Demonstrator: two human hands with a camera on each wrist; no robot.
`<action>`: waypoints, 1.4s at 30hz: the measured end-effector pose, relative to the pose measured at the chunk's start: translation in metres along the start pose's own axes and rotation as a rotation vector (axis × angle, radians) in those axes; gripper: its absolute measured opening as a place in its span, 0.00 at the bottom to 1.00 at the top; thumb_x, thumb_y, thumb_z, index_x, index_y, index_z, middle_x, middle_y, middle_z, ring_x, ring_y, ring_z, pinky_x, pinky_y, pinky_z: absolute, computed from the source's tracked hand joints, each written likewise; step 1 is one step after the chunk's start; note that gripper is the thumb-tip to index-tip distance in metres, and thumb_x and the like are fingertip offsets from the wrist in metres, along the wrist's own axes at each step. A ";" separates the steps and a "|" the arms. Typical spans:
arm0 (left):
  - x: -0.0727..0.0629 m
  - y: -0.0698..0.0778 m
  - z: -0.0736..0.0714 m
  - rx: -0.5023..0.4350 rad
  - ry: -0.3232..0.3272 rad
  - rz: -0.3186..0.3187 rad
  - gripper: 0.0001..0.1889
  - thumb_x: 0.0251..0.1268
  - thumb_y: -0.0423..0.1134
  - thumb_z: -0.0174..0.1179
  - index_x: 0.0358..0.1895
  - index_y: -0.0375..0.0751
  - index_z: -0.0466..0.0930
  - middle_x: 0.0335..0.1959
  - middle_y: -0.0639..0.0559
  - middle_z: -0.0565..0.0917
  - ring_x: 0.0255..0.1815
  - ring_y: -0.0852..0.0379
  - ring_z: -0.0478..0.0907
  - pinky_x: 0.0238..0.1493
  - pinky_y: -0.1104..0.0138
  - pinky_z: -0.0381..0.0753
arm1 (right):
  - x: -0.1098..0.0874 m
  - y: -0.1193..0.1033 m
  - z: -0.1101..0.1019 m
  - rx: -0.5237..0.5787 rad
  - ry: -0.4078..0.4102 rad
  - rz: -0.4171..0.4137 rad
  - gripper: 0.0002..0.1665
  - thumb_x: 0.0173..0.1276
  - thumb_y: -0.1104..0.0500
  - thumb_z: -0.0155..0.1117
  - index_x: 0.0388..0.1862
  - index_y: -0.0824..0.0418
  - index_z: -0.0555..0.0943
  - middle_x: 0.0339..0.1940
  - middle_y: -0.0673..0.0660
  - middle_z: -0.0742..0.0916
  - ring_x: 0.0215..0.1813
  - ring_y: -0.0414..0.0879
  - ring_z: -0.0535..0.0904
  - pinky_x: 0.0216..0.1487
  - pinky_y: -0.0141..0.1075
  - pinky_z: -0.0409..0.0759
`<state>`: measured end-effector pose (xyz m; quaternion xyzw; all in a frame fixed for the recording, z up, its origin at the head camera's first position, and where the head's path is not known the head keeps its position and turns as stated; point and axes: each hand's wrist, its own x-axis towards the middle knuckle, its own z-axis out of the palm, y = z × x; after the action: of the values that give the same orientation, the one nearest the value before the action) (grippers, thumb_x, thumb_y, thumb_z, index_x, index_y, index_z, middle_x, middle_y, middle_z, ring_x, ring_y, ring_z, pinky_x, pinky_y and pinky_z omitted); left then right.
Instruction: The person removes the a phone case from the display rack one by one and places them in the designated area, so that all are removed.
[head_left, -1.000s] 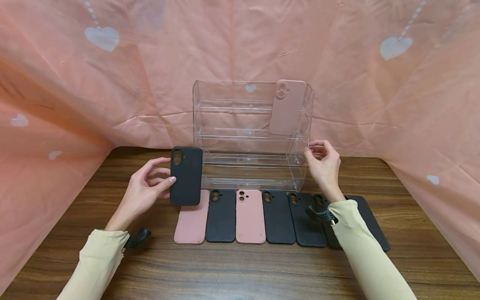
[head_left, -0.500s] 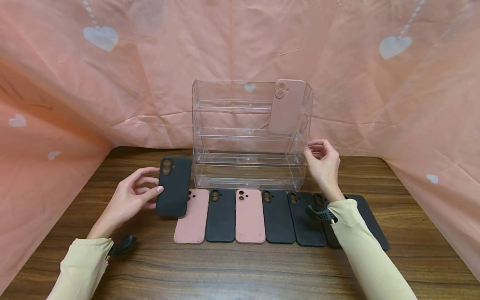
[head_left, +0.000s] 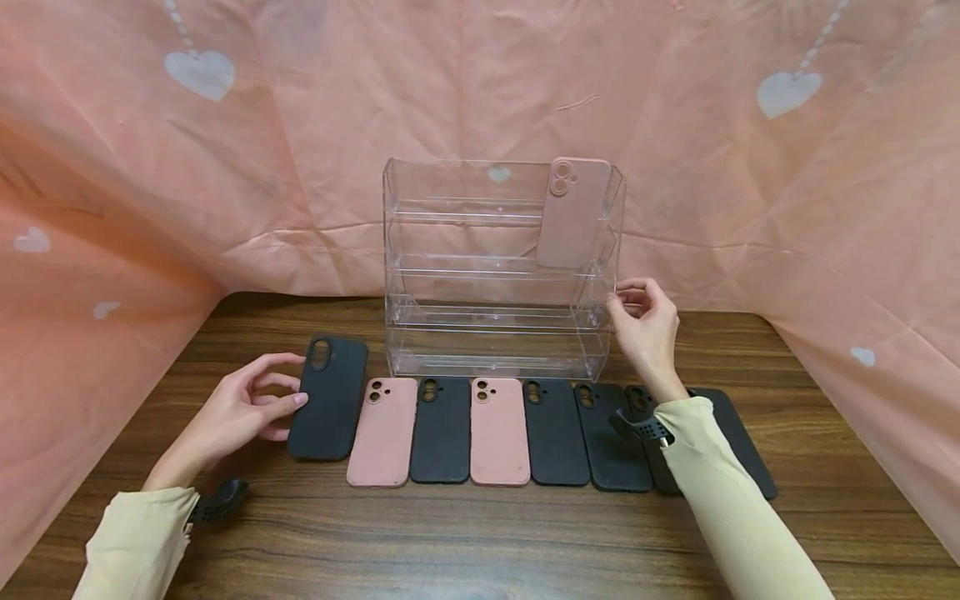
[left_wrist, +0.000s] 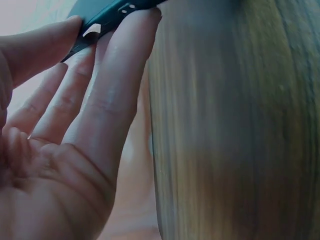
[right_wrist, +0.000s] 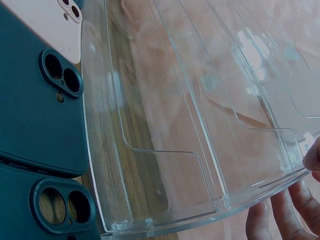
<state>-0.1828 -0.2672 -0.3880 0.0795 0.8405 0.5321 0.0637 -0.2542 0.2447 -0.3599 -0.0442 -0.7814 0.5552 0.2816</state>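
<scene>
Between thumb and fingers, my left hand (head_left: 234,410) pinches a black phone case (head_left: 332,408) by its left edge. The case is slightly tilted at the left end of a row of phone cases; whether it touches the table I cannot tell. In the left wrist view the case's edge (left_wrist: 112,17) shows at the fingertips. My right hand (head_left: 647,329) holds the right side edge of a clear tiered acrylic rack (head_left: 495,368), thumb inside and fingers outside. A pink phone case (head_left: 573,212) leans in the rack's upper right.
In front of the rack lie a pink case (head_left: 382,437), a black case (head_left: 441,433), another pink case (head_left: 500,433) and several more black cases (head_left: 558,437). My right forearm passes over the right ones. Pink fabric (head_left: 465,83) hangs behind the wooden table (head_left: 450,542).
My left hand has moved left and down with the black phone case, uncovering the leftmost pink case. My right hand keeps its hold on the rack.
</scene>
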 end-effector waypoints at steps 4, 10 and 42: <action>-0.002 -0.004 -0.002 0.007 -0.022 -0.023 0.34 0.68 0.41 0.68 0.74 0.46 0.65 0.53 0.36 0.83 0.41 0.61 0.87 0.32 0.56 0.91 | 0.000 0.000 0.000 -0.009 -0.006 0.005 0.13 0.68 0.62 0.65 0.50 0.65 0.81 0.34 0.46 0.85 0.31 0.29 0.83 0.26 0.24 0.84; -0.003 -0.011 -0.004 -0.001 -0.074 -0.064 0.34 0.70 0.40 0.66 0.76 0.46 0.61 0.54 0.34 0.82 0.41 0.59 0.86 0.33 0.56 0.91 | 0.001 0.001 -0.001 -0.008 -0.011 0.008 0.14 0.68 0.63 0.65 0.51 0.65 0.82 0.35 0.47 0.86 0.31 0.31 0.83 0.26 0.25 0.84; 0.002 -0.015 0.001 0.249 -0.126 -0.089 0.33 0.66 0.46 0.70 0.71 0.39 0.70 0.44 0.44 0.88 0.37 0.57 0.84 0.27 0.61 0.89 | 0.001 0.002 0.000 0.011 -0.007 -0.015 0.12 0.68 0.63 0.65 0.49 0.67 0.81 0.29 0.40 0.83 0.31 0.34 0.86 0.27 0.29 0.86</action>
<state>-0.1855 -0.2723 -0.4021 0.0827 0.8970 0.4145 0.1294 -0.2551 0.2456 -0.3612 -0.0348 -0.7797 0.5574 0.2832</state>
